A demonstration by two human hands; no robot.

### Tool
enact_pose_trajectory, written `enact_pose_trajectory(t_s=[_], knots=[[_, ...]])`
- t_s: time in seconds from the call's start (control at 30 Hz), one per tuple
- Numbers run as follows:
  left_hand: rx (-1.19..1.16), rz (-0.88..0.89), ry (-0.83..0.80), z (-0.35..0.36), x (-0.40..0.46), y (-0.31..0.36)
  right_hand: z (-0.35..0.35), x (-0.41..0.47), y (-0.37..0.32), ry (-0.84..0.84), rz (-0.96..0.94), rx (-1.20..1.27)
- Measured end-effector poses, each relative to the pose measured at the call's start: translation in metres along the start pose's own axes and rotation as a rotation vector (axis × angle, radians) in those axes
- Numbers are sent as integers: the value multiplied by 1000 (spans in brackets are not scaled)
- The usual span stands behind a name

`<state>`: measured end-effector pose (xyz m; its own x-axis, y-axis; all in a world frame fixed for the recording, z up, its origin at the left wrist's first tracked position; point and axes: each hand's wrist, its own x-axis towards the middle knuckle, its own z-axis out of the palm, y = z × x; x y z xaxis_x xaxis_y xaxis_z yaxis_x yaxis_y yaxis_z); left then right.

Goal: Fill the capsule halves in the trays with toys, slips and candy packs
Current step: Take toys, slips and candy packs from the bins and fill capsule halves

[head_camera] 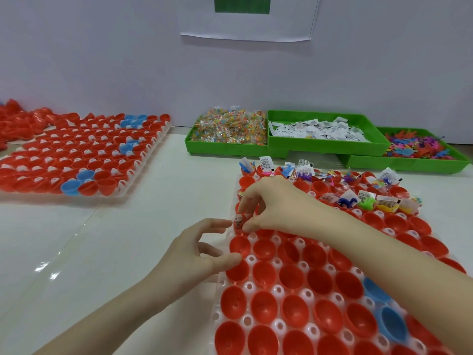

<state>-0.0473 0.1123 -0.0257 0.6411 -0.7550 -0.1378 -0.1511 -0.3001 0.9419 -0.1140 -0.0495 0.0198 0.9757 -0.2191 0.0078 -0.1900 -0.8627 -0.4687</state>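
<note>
Three green bins point(327, 147) — two trays point(302, 295), hands.

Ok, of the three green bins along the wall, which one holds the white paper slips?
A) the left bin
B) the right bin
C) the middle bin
C: the middle bin holds the white slips, with the candy packs in the bin to its left and the coloured toys in the one to its right.
</note>
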Motion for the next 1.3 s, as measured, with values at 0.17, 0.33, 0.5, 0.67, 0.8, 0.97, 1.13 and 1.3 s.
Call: enact_pose_trajectory(t_s=[0.17,0.33,0.5,0.67,0.8,0.97,1.13,1.3], knots=[[109,120,-16,0,-3,1,1,-2,-1,45,-15,-105],[359,219,-74,-2,-6,0,7,-4,-2,61,-53,-219],[483,255,-73,-2,-6,2,6,-6,-2,68,-65,-248],[483,314,-38,-2,-6,1,5,-8,-1,74,-62,-240],[436,337,-6,-1,-7,-1,6,-8,-1,70,-46,-237],[401,324,-13,-1,-7,-1,5,-8,-1,59,-39,-218],[514,343,-63,-4,-10,-3,6,-9,-1,67,-48,-219],[461,388,-9,-8,-15,-2,5,-10,1,67,-48,-218]])
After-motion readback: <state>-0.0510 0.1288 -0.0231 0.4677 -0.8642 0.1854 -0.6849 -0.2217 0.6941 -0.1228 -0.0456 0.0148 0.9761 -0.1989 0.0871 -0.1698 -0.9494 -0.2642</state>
